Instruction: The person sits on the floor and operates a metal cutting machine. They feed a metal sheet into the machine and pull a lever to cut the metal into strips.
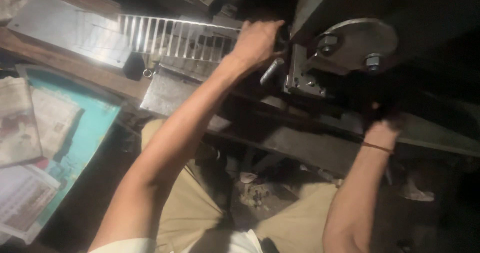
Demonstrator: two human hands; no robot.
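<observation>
The big dark machine (350,58) is the landmark here. Far to its left, some old papers (30,123) lie flat on a blue-green board (95,128), out of the way of the work. Nearer, still left of the machine, a long metal strip with slots cut in it (170,35) lies flat on the counter (65,65), pointing toward the machine as if it is lined up to slide in. A small black block (134,65) sits by the strip's near edge.

The left hand (257,40) reaches to the machine's left side, right at the end of the strip. Its fingers are curled around something there, but it is too dark to tell what. A short metal pin (272,70) sticks out just below this hand.

On the machine's front is a round metal plate (357,40) held on with bolts.

The right hand (382,133) is below the machine's right part. It goes into shadow, so I cannot tell if it grips anything. A thin band is on that wrist.
</observation>
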